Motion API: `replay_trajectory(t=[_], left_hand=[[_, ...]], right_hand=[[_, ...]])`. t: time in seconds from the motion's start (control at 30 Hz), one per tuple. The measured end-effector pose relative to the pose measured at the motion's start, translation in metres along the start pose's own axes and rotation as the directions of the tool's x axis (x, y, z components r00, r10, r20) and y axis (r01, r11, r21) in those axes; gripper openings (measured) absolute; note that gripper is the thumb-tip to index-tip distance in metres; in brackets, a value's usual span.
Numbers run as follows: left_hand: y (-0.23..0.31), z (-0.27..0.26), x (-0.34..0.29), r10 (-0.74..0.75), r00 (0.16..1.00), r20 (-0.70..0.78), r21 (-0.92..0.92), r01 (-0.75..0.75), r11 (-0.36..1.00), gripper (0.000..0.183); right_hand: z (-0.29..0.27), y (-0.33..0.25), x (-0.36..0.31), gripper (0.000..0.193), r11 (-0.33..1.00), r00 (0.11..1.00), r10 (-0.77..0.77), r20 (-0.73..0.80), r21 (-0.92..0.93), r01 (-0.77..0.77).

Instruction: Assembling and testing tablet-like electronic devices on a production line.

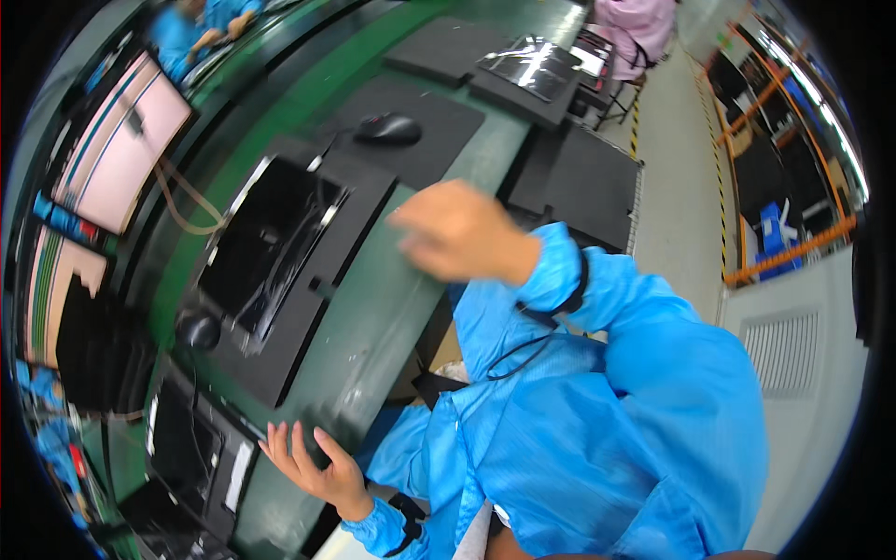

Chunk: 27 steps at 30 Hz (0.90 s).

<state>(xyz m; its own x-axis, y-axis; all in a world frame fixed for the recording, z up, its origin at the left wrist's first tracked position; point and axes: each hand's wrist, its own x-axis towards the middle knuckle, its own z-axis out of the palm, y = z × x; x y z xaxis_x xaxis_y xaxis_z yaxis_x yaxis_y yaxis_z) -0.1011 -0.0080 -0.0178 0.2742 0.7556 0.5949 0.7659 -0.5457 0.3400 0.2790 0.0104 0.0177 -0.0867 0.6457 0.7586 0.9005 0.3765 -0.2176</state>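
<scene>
Fingers (297,448) of your left hand (322,471) spread open on the counter (373,317) edge — the black panel (271,247) lies just ahead; right hand (457,233) blurred, grip unclear.

Two hands show, both in blue sleeves: the left hand (313,467) at seven o'clock, fingers spread, and the right hand (457,233) near the centre, blurred.

One green table (373,308) runs from seven o'clock up to twelve.

Black foam mats: at least five can be counted, one under the laptop (355,201), one under the mouse (439,140), two at twelve o'clock (439,51) (523,98), one at one o'clock (583,182).

Laptops: one open dark laptop (271,238) at ten o'clock, one wrapped one (530,63) at twelve.

One black mouse (388,128) at eleven o'clock.

Lit screens: two at nine to ten o'clock (121,149) (61,280).

Other people: one in blue (201,28) at eleven o'clock, one in pink (635,28) at one.
</scene>
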Motion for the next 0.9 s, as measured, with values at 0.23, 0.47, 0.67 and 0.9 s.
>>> replay_trajectory(t=[0.23,0.47,0.67,0.9], left_hand=[[0.004,0.003,-0.008,-0.130,0.991,0.005,-0.068,0.130,0.989,0.019],[0.043,0.024,0.015,-0.017,1.000,0.023,-0.167,0.021,0.986,0.017],[0.053,0.044,0.018,-0.057,0.998,0.031,-0.240,0.063,0.969,0.015],[0.060,0.035,0.014,-0.042,0.996,-0.078,-0.205,0.025,0.978,0.017]], right_hand=[[-0.144,0.113,-0.213,0.084,0.513,0.547,0.823,0.151,-0.613,-0.601],[-0.118,0.188,-0.195,0.066,0.458,0.460,0.871,-0.171,-0.053,-0.887],[-0.138,0.271,-0.095,0.106,-0.097,-0.165,0.986,-0.034,0.684,-0.723],[-0.111,0.340,-0.088,0.050,0.030,0.017,1.000,-0.025,0.875,-0.484]])
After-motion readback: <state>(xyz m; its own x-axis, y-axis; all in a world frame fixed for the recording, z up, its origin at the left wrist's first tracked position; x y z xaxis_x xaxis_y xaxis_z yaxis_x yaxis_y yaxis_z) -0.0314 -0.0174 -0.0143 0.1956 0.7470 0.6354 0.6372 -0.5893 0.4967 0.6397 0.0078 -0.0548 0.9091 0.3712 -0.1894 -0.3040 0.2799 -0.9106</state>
